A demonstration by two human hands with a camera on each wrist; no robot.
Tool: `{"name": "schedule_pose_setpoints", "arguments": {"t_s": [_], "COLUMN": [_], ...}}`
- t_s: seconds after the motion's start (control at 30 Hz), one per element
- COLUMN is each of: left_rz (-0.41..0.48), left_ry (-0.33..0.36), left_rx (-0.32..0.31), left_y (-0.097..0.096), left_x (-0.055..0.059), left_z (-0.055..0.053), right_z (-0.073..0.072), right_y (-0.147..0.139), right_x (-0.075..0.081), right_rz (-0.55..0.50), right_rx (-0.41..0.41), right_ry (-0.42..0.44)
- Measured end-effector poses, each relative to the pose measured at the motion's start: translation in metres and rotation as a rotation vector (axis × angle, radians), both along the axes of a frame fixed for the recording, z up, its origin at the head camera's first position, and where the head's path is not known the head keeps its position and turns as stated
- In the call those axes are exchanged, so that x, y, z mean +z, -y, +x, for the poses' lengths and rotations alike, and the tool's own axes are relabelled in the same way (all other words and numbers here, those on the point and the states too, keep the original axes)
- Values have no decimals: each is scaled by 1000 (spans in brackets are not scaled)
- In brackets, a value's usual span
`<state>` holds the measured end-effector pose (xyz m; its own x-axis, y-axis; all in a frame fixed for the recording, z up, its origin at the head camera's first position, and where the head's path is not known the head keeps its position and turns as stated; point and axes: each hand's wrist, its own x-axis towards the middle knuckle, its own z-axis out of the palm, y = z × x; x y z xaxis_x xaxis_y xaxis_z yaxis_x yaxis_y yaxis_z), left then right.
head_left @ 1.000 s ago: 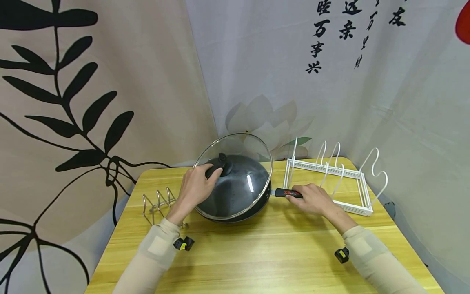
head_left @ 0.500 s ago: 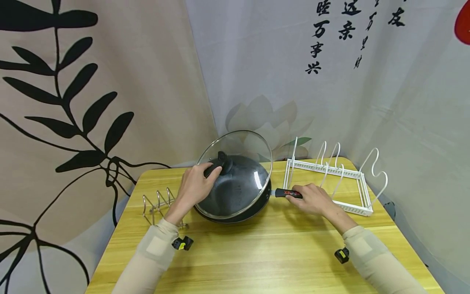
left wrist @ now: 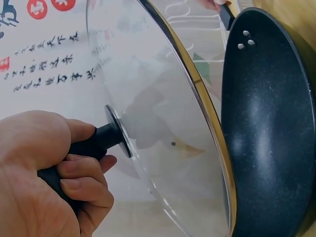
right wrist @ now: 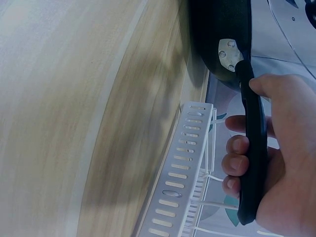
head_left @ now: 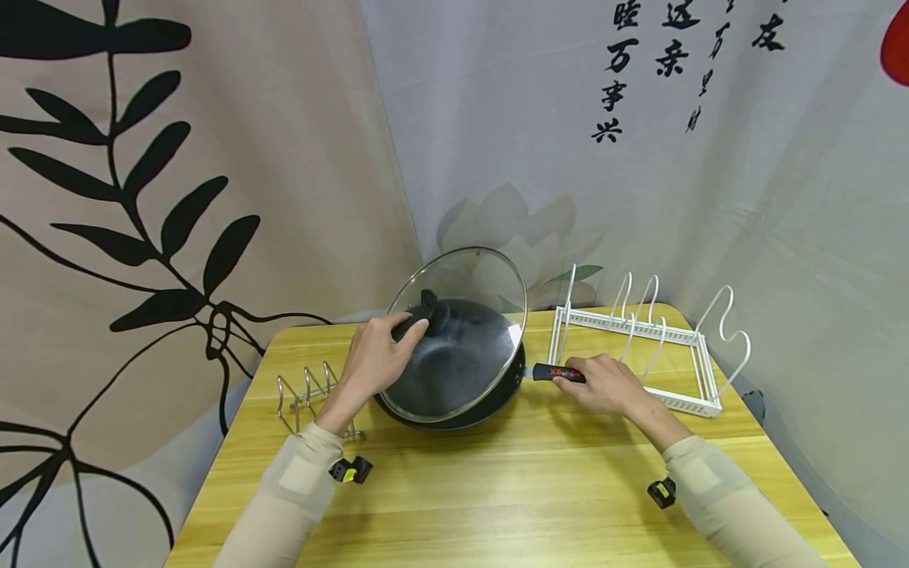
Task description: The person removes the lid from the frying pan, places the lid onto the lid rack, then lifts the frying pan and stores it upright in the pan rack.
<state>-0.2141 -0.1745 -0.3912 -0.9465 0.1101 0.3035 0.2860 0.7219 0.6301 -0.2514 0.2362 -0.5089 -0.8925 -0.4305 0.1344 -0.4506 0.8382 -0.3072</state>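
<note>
A black frying pan (head_left: 490, 406) stands on the wooden table, its handle pointing right. My right hand (head_left: 605, 382) grips that handle (right wrist: 254, 153), fingers wrapped round it in the right wrist view. Above the pan a clear glass lid (head_left: 472, 371) with a metal rim is held tilted, its far edge raised. My left hand (head_left: 376, 355) holds the lid by its black knob (left wrist: 101, 140), fingers curled round it. In the left wrist view the pan's dark inside (left wrist: 266, 123) shows beyond the lid's rim, with rivets near the handle.
To the right stands a white slotted rack (head_left: 682, 402) with upright wire hoops, close beside my right hand. A small metal wire rack (head_left: 308, 392) sits at the left, partly behind my left forearm. A printed cloth (head_left: 497, 158) hangs behind the table (head_left: 497, 505).
The lid has tilted further, its far edge rising and its left edge shifting right. My left hand has moved slightly left with the knob. Pan and right hand stay put.
</note>
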Motion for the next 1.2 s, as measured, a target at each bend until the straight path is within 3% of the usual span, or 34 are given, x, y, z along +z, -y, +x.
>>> {"name": "schedule_pose_setpoints", "arguments": {"t_s": [0.3, 1.2], "left_rz": [47, 166], "left_ry": [-26, -5], "left_rx": [-15, -22], "left_y": [0, 3], "left_x": [-1, -5], "left_z": [0, 1], "right_z": [0, 0], "right_y": [-1, 0], "right_x": [0, 0], "right_rz": [-7, 2], "right_rx": [-1, -3], "right_ry": [16, 34]}}
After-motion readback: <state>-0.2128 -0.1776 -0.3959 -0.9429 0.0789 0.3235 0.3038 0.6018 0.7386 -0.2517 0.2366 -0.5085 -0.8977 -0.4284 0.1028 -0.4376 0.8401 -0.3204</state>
